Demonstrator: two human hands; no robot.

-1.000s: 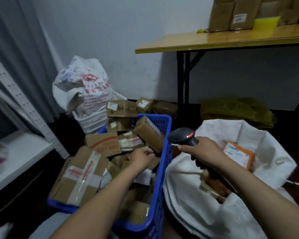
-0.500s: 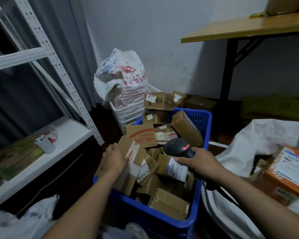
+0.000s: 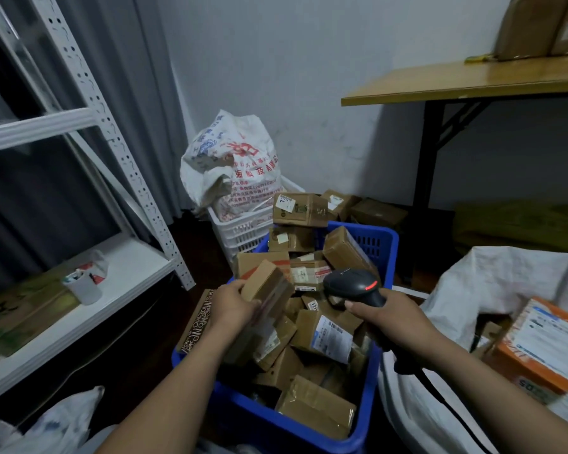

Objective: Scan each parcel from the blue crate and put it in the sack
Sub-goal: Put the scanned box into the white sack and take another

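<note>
Dark floor (image 3: 200,237): left grip (image 3: 233,306) clasps parcel (image 3: 269,286) over blue crate (image 3: 387,244); right grip (image 3: 394,319) holds scanner (image 3: 351,283).

we log the crate (image 3: 259,417) as solid blue. raised parcel (image 3: 269,286) plain brown; other parcels (image 3: 305,329) brown with white labels, black print. scanner (image 3: 351,285) black, one red strip lit. sack (image 3: 505,276) white; orange parcel (image 3: 545,348) in it, white-and-blue label. we note the bag (image 3: 233,165) white, red and blue print. tabletop (image 3: 473,83) yellow-brown. rack (image 3: 89,73) white, hole-punched.
</note>
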